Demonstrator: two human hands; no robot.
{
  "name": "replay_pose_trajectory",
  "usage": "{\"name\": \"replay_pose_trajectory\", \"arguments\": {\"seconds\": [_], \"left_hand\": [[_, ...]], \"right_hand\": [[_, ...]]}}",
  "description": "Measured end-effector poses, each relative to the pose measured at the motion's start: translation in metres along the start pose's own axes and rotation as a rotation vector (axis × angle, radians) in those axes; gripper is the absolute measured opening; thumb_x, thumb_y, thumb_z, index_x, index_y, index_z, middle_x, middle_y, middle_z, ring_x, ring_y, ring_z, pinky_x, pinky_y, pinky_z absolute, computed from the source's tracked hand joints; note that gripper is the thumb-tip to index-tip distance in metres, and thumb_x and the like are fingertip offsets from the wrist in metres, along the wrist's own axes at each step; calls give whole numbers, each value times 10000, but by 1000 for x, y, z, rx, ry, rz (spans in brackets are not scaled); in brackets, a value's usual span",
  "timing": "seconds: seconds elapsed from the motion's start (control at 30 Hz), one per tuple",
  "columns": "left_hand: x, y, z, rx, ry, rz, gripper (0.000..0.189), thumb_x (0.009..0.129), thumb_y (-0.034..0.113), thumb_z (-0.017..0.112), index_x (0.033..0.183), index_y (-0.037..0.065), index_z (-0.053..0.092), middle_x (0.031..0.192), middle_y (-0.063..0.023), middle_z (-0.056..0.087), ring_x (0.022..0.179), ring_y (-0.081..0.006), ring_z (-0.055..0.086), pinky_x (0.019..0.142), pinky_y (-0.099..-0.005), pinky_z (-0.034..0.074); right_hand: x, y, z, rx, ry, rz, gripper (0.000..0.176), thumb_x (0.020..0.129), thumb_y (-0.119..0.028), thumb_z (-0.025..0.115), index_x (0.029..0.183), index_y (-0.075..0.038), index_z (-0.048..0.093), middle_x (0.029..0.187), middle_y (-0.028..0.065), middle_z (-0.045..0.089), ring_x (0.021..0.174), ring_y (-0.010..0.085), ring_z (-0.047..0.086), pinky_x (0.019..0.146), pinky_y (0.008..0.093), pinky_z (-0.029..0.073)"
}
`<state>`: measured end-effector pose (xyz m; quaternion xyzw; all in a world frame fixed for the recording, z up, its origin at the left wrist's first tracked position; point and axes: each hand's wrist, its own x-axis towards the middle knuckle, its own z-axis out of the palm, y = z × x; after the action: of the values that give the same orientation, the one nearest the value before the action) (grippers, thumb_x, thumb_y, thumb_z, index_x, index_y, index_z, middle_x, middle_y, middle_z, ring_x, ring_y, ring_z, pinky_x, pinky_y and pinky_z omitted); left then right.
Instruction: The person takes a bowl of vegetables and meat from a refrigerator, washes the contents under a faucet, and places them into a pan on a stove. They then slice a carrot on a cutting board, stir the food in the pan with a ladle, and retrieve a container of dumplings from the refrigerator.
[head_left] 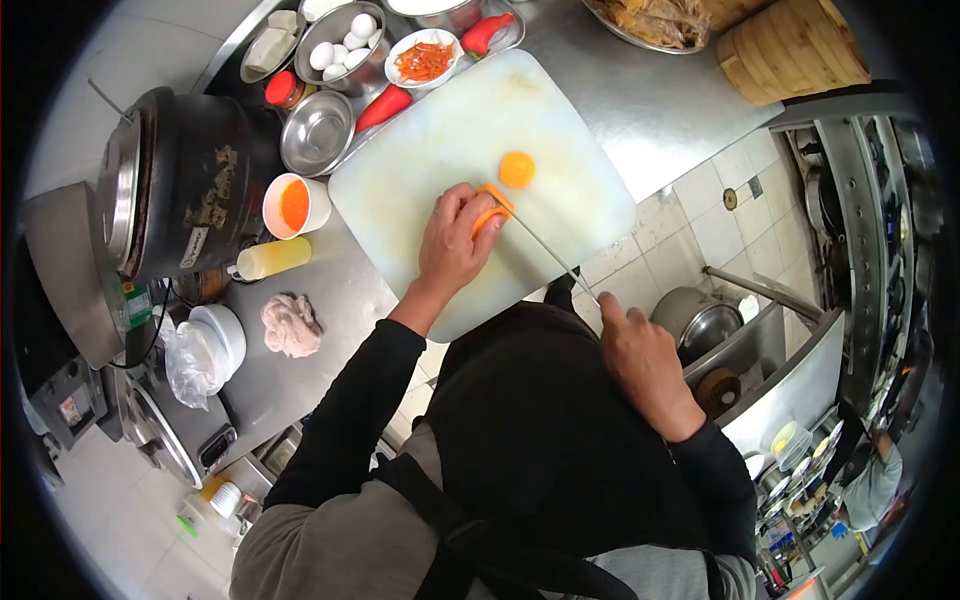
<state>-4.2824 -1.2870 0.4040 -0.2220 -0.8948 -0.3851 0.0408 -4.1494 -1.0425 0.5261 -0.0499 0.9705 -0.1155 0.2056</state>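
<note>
My left hand (455,245) is closed on an orange carrot piece (492,217), pressing it against the white cutting board (400,180). The thin blade of a knife (548,249), seen nearly edge-on, touches the carrot at its tip end. My right hand (638,355) grips the knife's handle, mostly hidden by the fingers, just off the board's near right edge. A round carrot slice (517,169) lies flat on the board beyond the left hand.
Left of the board stand an empty metal bowl (318,133), a white cup (305,208), a yellow squeeze bottle (272,259) and a crumpled cloth (291,326). Behind it are a bowl of eggs (345,50), shredded red food (423,62) and red peppers (383,106). Another person (872,485) is far right.
</note>
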Motion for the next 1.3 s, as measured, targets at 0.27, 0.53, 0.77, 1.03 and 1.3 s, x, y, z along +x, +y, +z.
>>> {"name": "replay_pose_trajectory", "arguments": {"seconds": [0.27, 0.53, 0.77, 1.03, 1.3], "left_hand": [[0, 1, 1, -16, 38, 29, 217, 905, 174, 671, 1089, 83, 601, 1090, -144, 540, 978, -319, 577, 827, -408, 490], [-4, -3, 1, 1, -7, -42, 215, 914, 200, 653, 1087, 80, 610, 1084, -154, 523, 957, -326, 570, 813, -414, 490], [-4, -4, 2, 12, 37, 10, 223, 919, 199, 647, 1104, 81, 612, 1082, -152, 525, 957, -328, 569, 813, -414, 491], [-5, -1, 2, -6, 37, 21, 219, 920, 189, 649, 1101, 73, 610, 1083, -152, 531, 963, -323, 571, 822, -403, 486], [-5, -3, 1, 6, 44, 11, 189, 912, 168, 643, 1068, 63, 624, 1062, -154, 530, 947, -312, 561, 821, -402, 478]], "right_hand": [[111, -12, 71, 111, 68, -58, 299, 872, -61, 512, 1170, -53, 487, 728, 179, 618, 636, 383, 660, 549, 472, 538], [16, -9, -1, -18, 56, -11, 363, 870, -84, 539, 1230, -90, 494, 726, 180, 616, 613, 363, 661, 530, 457, 533], [23, 1, 28, 75, 102, -62, 359, 874, -87, 547, 1228, -76, 487, 722, 176, 598, 572, 367, 638, 521, 461, 527], [116, -14, 52, 134, 40, -78, 253, 872, -68, 513, 1122, -55, 480, 751, 215, 644, 667, 399, 671, 566, 483, 541], [5, -3, -5, -47, -42, 5, 330, 885, -102, 534, 1212, -96, 488, 738, 196, 622, 628, 380, 665, 527, 458, 535]]}}
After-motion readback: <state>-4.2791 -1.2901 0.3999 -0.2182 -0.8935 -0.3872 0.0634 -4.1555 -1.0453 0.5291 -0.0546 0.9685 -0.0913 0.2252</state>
